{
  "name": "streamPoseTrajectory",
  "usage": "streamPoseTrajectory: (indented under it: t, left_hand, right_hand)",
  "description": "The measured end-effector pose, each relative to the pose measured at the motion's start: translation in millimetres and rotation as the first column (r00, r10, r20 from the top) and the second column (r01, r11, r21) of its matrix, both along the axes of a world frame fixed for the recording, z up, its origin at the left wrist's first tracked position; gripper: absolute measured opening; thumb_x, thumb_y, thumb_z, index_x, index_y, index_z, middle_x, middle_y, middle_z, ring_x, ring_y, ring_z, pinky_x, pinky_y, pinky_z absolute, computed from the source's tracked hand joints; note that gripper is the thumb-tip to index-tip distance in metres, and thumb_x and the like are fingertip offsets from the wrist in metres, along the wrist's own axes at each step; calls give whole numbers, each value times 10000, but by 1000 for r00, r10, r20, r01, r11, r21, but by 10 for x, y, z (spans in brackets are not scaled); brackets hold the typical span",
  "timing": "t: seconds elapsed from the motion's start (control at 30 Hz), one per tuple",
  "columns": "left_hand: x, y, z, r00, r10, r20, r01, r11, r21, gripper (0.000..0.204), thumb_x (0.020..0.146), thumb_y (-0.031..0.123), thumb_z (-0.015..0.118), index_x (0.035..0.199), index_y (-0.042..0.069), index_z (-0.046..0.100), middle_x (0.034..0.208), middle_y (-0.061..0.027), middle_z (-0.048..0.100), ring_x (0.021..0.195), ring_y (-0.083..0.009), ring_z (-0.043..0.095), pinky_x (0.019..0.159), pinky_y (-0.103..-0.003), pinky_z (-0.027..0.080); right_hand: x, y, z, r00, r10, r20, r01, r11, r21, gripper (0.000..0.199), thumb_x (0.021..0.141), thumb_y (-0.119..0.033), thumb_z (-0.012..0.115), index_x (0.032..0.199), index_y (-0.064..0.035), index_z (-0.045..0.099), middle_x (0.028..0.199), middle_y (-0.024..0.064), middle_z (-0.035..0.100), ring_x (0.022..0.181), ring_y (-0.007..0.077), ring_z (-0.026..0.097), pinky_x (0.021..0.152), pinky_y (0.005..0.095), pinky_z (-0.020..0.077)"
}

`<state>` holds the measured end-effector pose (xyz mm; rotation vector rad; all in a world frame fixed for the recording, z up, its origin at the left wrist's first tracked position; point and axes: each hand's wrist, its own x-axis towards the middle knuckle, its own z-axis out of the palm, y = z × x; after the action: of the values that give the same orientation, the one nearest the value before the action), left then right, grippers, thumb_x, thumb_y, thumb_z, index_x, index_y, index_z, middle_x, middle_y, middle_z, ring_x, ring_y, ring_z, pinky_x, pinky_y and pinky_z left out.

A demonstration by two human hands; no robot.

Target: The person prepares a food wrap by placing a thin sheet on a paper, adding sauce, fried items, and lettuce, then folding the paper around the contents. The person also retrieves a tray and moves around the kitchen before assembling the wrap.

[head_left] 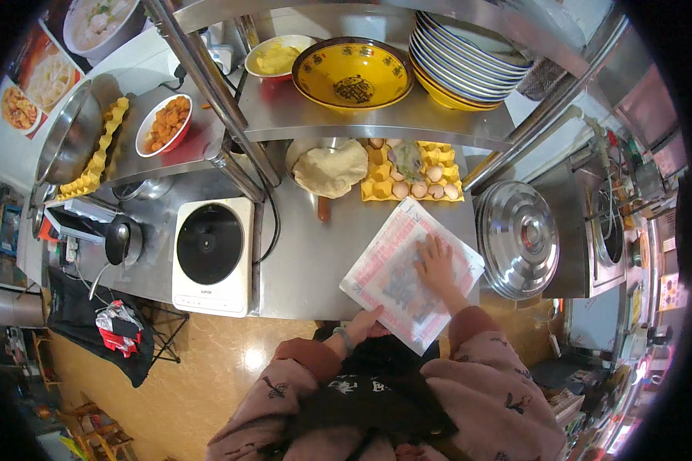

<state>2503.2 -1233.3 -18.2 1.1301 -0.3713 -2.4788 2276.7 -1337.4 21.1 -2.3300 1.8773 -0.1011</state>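
Paper: large printed sheet with red and white blocks [407, 269], lying flat on the steel surface [307, 261], near edge overhanging slightly.
Right hand [436, 265]: flat on the sheet, fingers spread, grip apart.
Left hand [364, 323]: at the sheet's near corner, seemingly pinching it; partly hidden, cannot tell.
Nearby: round steel lid [519, 238] right, yellow egg tray [411, 173] behind, white induction cooker [211, 253] left.

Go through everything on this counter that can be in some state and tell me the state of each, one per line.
Printed paper sheet: flat on the counter, near corner past the edge.
Right hand: open, palm down on the sheet.
Left hand: at the sheet's near edge, grip unclear.
Egg tray: partly filled.
Induction cooker: bare, nothing on it.
Steel lid: lying dome up.
Yellow bowl: empty.
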Motion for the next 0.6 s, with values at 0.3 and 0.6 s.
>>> streamPoseTrajectory:
  t: [0.3,0.6]
  left_hand:
    - [258,-408,425,705,-187,684,487,829,-276,485,855,433,507,1070,1,555,914,-178,625,739,-301,625,695,-348,519]
    - [303,-565,501,385,449,806,646,493,-584,505,735,185,602,1213,109,457,1217,-155,456,1086,-361,444,882,-439,407]
  right_hand:
    - [-118,-181,41,997,75,4,-74,994,-74,508,805,-253,527,1294,-170,417,1392,138,288,1296,320,246,1022,549,184]
    - [137,-725,153,989,138,47,-129,978,-167,485,795,-202,523,1262,-105,438,1321,125,378,1219,337,345,999,537,252]
